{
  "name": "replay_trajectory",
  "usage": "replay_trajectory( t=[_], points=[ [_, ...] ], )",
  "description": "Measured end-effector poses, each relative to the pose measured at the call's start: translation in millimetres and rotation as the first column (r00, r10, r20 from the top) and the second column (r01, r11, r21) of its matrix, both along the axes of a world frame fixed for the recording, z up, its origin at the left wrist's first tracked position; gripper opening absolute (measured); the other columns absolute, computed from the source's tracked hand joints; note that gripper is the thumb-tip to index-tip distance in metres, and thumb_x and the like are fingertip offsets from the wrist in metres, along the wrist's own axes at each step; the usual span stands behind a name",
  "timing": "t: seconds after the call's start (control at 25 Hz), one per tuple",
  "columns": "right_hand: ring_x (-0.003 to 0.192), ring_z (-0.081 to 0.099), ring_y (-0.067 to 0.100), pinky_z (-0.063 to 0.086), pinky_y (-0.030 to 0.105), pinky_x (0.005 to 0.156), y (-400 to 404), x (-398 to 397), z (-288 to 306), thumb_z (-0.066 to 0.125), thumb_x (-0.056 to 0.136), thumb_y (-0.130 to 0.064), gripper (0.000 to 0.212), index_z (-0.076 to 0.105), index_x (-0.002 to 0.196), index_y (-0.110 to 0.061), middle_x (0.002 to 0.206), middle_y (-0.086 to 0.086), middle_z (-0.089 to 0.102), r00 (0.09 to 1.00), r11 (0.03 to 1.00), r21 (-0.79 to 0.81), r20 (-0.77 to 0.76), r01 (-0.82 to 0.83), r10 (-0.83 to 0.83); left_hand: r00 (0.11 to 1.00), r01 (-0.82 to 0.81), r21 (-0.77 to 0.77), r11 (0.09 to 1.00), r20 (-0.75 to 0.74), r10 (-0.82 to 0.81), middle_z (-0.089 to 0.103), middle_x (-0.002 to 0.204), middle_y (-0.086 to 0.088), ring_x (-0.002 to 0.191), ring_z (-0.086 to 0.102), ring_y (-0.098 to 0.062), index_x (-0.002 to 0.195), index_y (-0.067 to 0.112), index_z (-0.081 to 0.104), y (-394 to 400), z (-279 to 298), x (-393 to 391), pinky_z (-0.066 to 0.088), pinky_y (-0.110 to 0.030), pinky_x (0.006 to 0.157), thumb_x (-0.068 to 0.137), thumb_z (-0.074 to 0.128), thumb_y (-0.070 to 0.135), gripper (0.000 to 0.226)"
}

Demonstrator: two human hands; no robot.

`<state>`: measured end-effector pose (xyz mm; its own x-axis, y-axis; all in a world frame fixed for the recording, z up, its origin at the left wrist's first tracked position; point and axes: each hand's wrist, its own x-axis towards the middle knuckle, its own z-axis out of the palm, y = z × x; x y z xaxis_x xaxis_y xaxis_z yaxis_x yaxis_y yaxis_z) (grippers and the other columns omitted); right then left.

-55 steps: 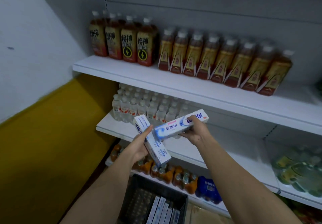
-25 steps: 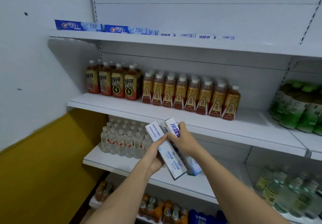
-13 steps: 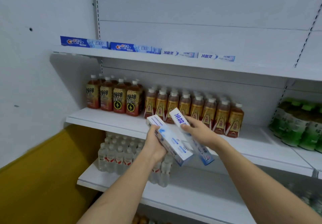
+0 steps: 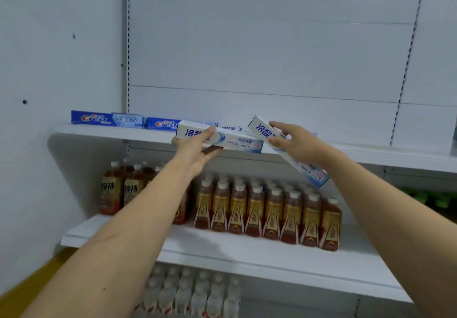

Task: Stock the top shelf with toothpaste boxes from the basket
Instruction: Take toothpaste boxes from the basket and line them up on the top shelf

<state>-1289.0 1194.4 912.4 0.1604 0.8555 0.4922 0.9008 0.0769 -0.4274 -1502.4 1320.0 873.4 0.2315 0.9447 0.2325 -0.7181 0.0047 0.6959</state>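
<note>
My left hand (image 4: 195,153) grips a white toothpaste box (image 4: 237,141) held level at the front edge of the top shelf (image 4: 371,154). My right hand (image 4: 296,142) holds a second white toothpaste box (image 4: 303,167), tilted with its far end up and its near end hanging below the shelf edge. Two blue toothpaste boxes (image 4: 106,119) lie along the shelf's left part, and white boxes behind my hands are mostly hidden. The basket is out of view.
The middle shelf (image 4: 222,248) carries rows of brown tea bottles (image 4: 269,214). Small clear water bottles (image 4: 195,295) stand on the shelf below. A white wall (image 4: 49,70) closes the left side. Green bottles (image 4: 430,197) show at the right edge.
Both hands rose from the middle-shelf height to the top shelf's edge with their boxes. The left box turned level. The view tilted upward and the basket dropped out of sight.
</note>
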Motion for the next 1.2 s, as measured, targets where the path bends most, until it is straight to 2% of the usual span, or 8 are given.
replay_trajectory(
  t=[0.12, 0.44, 0.76, 0.92, 1.0, 1.04, 1.12, 1.2],
  points=[
    [0.09, 0.058, 0.023, 0.041, 0.028, 0.077, 7, 8, 21, 0.052, 0.097, -0.038, 0.053, 0.038, 0.147, -0.032, 0.129, 0.003, 0.056, 0.995, 0.996, 0.008, 0.059, 0.083, -0.084, 0.994, -0.102, 0.095, 0.99, -0.035, 0.106, 0.05, 0.116, -0.011, 0.092, 0.065, -0.028, 0.136, 0.03, 0.021, 11, 28, 2, 0.059, -0.057, 0.069, 0.071, 0.08, -0.006, 0.095],
    [0.106, 0.054, 0.023, 0.041, 0.031, 0.086, 56, 83, 66, 0.068, 0.086, -0.038, 0.061, 0.044, 0.14, -0.023, 0.134, 0.004, 0.053, 0.943, 0.96, -0.014, 0.193, 0.28, -0.272, 0.98, -0.042, 0.147, 0.988, -0.184, 0.069, 0.053, 0.115, -0.014, 0.094, 0.069, -0.035, 0.128, 0.019, 0.03, 63, 60, 48, 0.061, -0.046, 0.064, 0.077, 0.078, -0.002, 0.073],
    [0.086, 0.061, 0.021, 0.049, 0.036, 0.084, 139, 193, 74, 0.077, 0.076, -0.034, 0.052, 0.061, 0.124, -0.03, 0.111, 0.0, 0.061, 0.919, 0.941, -0.179, 0.329, 0.286, -0.217, 0.901, -0.16, 0.199, 0.967, -0.371, 0.226, 0.062, 0.105, -0.014, 0.079, 0.073, -0.027, 0.125, 0.008, 0.033, 127, 71, 130, 0.061, -0.044, 0.072, 0.067, 0.084, -0.005, 0.078],
    [0.095, 0.062, 0.022, 0.049, 0.035, 0.083, 173, 221, 80, 0.074, 0.075, -0.039, 0.054, 0.059, 0.127, -0.036, 0.11, -0.006, 0.061, 0.881, 0.91, -0.29, 0.45, 0.298, -0.145, 0.823, -0.137, 0.188, 0.973, -0.526, 0.217, 0.064, 0.114, -0.02, 0.087, 0.073, -0.03, 0.117, -0.001, 0.045, 156, 76, 146, 0.061, -0.043, 0.069, 0.061, 0.089, 0.0, 0.071],
    [0.101, 0.061, 0.023, 0.05, 0.038, 0.089, 188, 228, 83, 0.072, 0.076, -0.04, 0.055, 0.058, 0.129, -0.037, 0.113, -0.007, 0.06, 0.856, 0.893, -0.329, 0.506, 0.307, -0.108, 0.637, -0.129, 0.246, 0.961, -0.722, 0.27, 0.06, 0.116, -0.014, 0.099, 0.068, -0.027, 0.114, 0.01, 0.048, 169, 76, 141, 0.06, -0.042, 0.073, 0.06, 0.093, 0.015, 0.07],
    [0.103, 0.06, 0.024, 0.05, 0.037, 0.088, 193, 230, 85, 0.072, 0.077, -0.039, 0.055, 0.057, 0.13, -0.038, 0.117, -0.007, 0.059, 0.847, 0.883, -0.351, 0.524, 0.312, -0.091, 0.4, -0.123, 0.328, 0.937, -0.848, 0.349, 0.058, 0.115, -0.009, 0.102, 0.064, -0.023, 0.115, 0.019, 0.049, 176, 76, 136, 0.058, -0.039, 0.074, 0.059, 0.093, 0.027, 0.071],
    [0.108, 0.057, 0.024, 0.046, 0.033, 0.08, 200, 228, 88, 0.07, 0.082, -0.037, 0.054, 0.055, 0.133, -0.037, 0.124, -0.005, 0.058, 0.831, 0.863, -0.39, 0.553, 0.322, -0.06, -0.069, 0.025, 0.454, 0.891, -0.888, 0.455, 0.055, 0.117, -0.002, 0.105, 0.058, -0.02, 0.115, 0.032, 0.056, 178, 83, 130, 0.051, -0.034, 0.079, 0.06, 0.089, 0.048, 0.066],
    [0.115, 0.054, 0.025, 0.042, 0.033, 0.078, 207, 224, 88, 0.067, 0.086, -0.036, 0.053, 0.051, 0.137, -0.035, 0.131, -0.002, 0.054, 0.803, 0.842, -0.413, 0.594, 0.348, -0.04, -0.242, 0.15, 0.457, 0.877, -0.843, 0.481, 0.054, 0.121, 0.002, 0.112, 0.054, -0.022, 0.116, 0.04, 0.06, 183, 92, 132, 0.047, -0.038, 0.095, 0.06, 0.083, 0.058, 0.064]
  ],
)
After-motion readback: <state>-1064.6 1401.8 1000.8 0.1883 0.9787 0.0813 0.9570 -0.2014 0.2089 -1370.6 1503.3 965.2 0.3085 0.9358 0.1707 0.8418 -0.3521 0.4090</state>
